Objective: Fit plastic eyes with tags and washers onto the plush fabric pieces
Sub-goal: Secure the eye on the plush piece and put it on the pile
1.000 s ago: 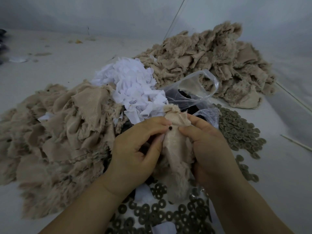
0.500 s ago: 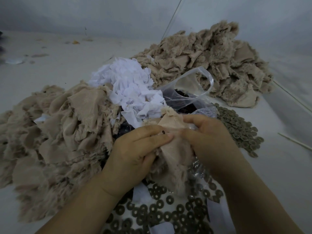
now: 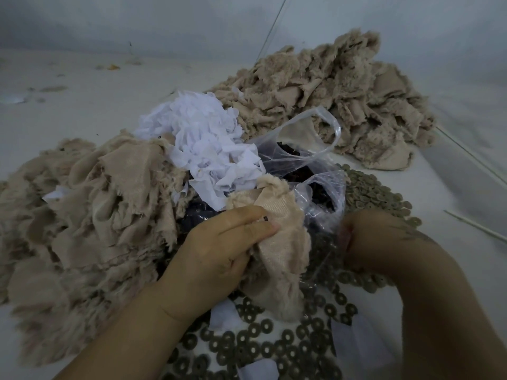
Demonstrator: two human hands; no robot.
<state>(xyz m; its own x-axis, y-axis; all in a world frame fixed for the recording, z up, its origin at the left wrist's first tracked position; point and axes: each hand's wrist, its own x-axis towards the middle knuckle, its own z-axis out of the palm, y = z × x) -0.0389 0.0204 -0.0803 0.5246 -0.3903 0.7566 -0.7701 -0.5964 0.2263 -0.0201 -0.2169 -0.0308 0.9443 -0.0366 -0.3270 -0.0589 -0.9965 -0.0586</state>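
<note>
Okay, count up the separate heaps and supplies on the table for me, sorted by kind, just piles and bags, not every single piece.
Beige plush fabric heaps: 2, left and far right
White tag pile: 1
Clear plastic bag with dark parts: 1
Washer spreads: 2, near and right
Plush piece held in the left hand: 1
Total: 7

Dim, flat, diffuse lighting with a cool grey cast; no distinct source visible. Soft, weak shadows only, beneath the left hand [image 3: 216,250] and just below its fingers [image 3: 247,215]. Faint specular glare on the clear plastic bag [image 3: 307,149] just above the fingers. Motion blur on the right hand [image 3: 384,242], outline smeared. Wide-angle bending and softness toward frame edges and corners. Low contrast, muted colour throughout.
</note>
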